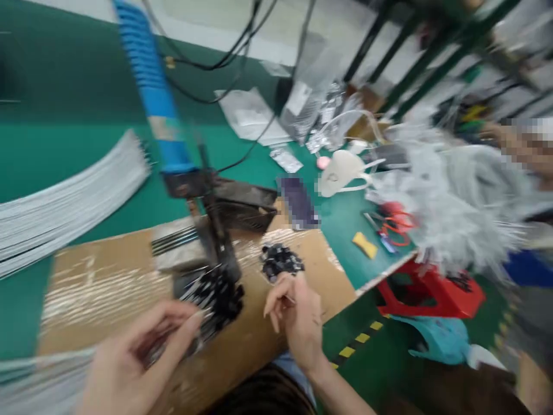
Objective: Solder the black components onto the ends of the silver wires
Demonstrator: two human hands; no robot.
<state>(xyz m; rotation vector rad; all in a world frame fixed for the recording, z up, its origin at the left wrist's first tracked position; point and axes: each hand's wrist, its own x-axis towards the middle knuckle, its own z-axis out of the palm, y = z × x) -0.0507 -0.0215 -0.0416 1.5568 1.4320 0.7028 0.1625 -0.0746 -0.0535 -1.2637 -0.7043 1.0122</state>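
Observation:
My left hand (147,351) is closed, thumb and forefinger pinched beside a bunch of thin pale cables with black ends (222,302). Blur hides what lies between its fingertips. My right hand (298,317) has its fingers curled together just below a small heap of shiny black parts (280,260); a thin pale sliver shows at the fingers, too small to name. Beyond the left hand stands a blue-handled tool, apparently a soldering iron (151,92), tip down by a dark metal holder (246,202). Brown cardboard (116,282) lies under the work.
A fan of white cables (73,202) lies on the green table at left. A phone (298,202), a white mask (341,173), a yellow piece (365,245) and plastic bags (254,115) lie further back. White bundles (453,202) rest above a red stool (432,291) at right. Another person's arm (518,150) is at far right.

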